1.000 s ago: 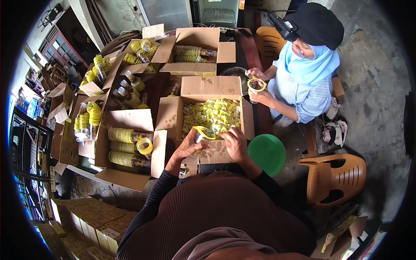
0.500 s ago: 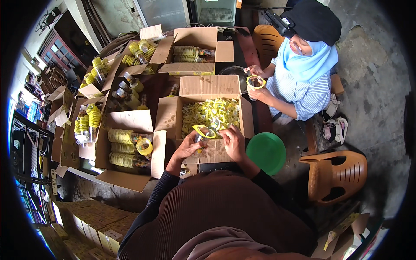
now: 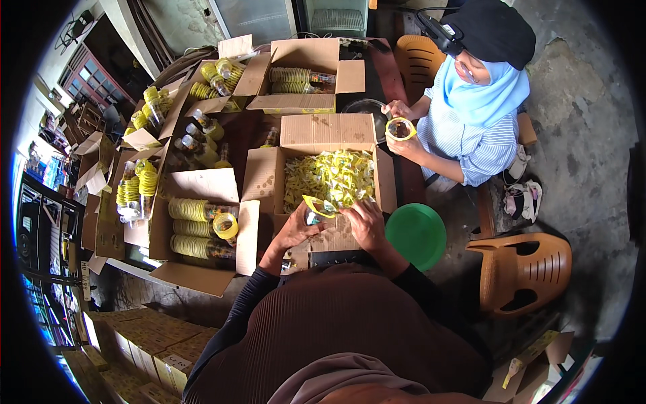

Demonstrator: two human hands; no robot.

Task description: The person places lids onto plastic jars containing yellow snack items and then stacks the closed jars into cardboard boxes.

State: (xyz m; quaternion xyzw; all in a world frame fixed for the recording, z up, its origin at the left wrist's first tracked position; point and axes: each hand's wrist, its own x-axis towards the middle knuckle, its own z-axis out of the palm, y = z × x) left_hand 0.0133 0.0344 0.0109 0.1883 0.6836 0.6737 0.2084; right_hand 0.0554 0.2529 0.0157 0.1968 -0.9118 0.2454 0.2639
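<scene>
My left hand (image 3: 296, 229) is wrapped round a clear plastic cup (image 3: 315, 215) with a yellow rim, held tilted over the near edge of an open cardboard box (image 3: 328, 131). Small yellow-and-white sachets (image 3: 330, 176) fill that box. Close to the cup's right side is my right hand (image 3: 365, 226), its fingers bent together in a pinch at the rim. Whatever lies between those fingers is too small to make out. The lower part of the cup is hidden behind my left fingers.
A green round plastic basin (image 3: 416, 237) sits to the right of my right hand. Open boxes with stacked yellow-rimmed cups (image 3: 188, 210) stand on the left and at the back. Across the table's right side a co-worker (image 3: 471, 128) holds another cup (image 3: 401, 129). An orange plastic chair (image 3: 498, 276) is at right.
My right hand has shifted slightly, its fingers dropping from above the cup's mouth to its right edge. The cup remains in my left hand. The co-worker's cup has tipped toward me.
</scene>
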